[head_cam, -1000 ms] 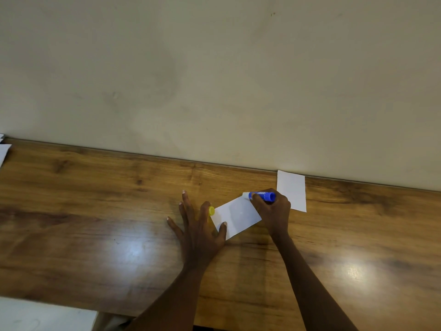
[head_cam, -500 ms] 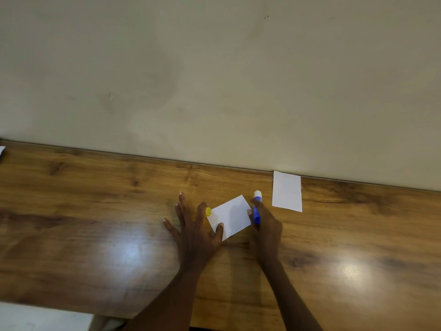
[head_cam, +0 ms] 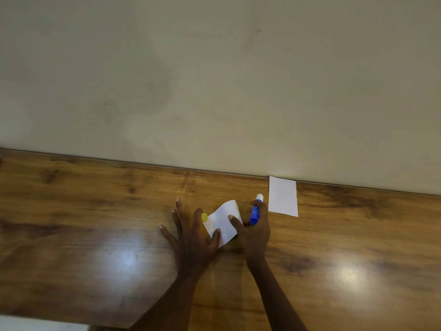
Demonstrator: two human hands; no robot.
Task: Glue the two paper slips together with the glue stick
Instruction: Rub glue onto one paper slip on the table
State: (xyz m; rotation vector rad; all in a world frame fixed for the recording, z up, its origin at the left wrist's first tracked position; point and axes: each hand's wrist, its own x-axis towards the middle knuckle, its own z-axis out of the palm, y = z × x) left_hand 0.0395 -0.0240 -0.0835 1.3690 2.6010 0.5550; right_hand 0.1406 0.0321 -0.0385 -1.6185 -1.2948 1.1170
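A white paper slip (head_cam: 223,222) lies tilted on the wooden table (head_cam: 95,235), its right edge curling up. My left hand (head_cam: 193,237) rests flat beside it, thumb pressing its lower left corner; a yellow cap (head_cam: 204,217) sits between two fingers. My right hand (head_cam: 254,231) grips the blue glue stick (head_cam: 255,211), its white tip pointing away from me, while the thumb lifts the slip's right edge. A second white slip (head_cam: 282,196) lies flat further right, against the wall.
A plain beige wall (head_cam: 214,80) rises along the table's far edge. A white surface (head_cam: 35,324) shows below the table's near edge at the bottom left.
My right hand swung the glue stick off the slip so its tip points away, then moved onto the slip's right edge, which now curls upward. My left hand stayed in place.
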